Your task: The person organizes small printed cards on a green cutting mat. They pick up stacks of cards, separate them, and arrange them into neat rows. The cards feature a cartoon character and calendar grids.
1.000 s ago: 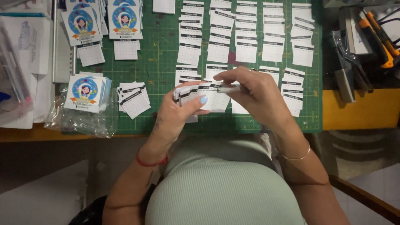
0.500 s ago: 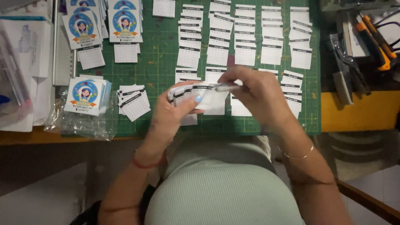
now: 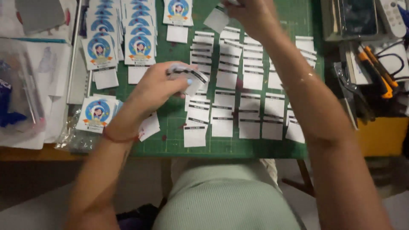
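On the green cutting mat (image 3: 170, 142), the person's left hand (image 3: 159, 87) was curled around a small stack of white cards (image 3: 189, 79), thumb and fingers pinching it from both sides, held just above the mat near the middle-left. Those cards had a dark strip along one edge, same as all the ones laid out below.

Up at the far edge, the right hand (image 3: 251, 12) had reached way out and was pinching a single white card (image 3: 216, 19) between its fingertips, tilted at an angle above the top of the mat. That hand was partly cut off by the frame and a bit blurred, so I couldn't make out much finger detail.

Between and under both arms, the mat was covered in rows of white cards (image 3: 251, 102), overlapping like shingles in several columns. To the left of those sat overlapping round-picture cards (image 3: 119, 44) with a blue circle and a cartoon figure, some with blank white tabs below them. Another little pile of the same picture cards (image 3: 97, 114) sat on a clear plastic bag (image 3: 70, 136) at the near-left corner, right beside the left wrist, which had a thin red bracelet (image 3: 117, 138) on it.

Off the mat to the right was a clutter of tools, including an orange-handled utility knife (image 3: 377, 74) and what looked like a white remote (image 3: 392, 17).
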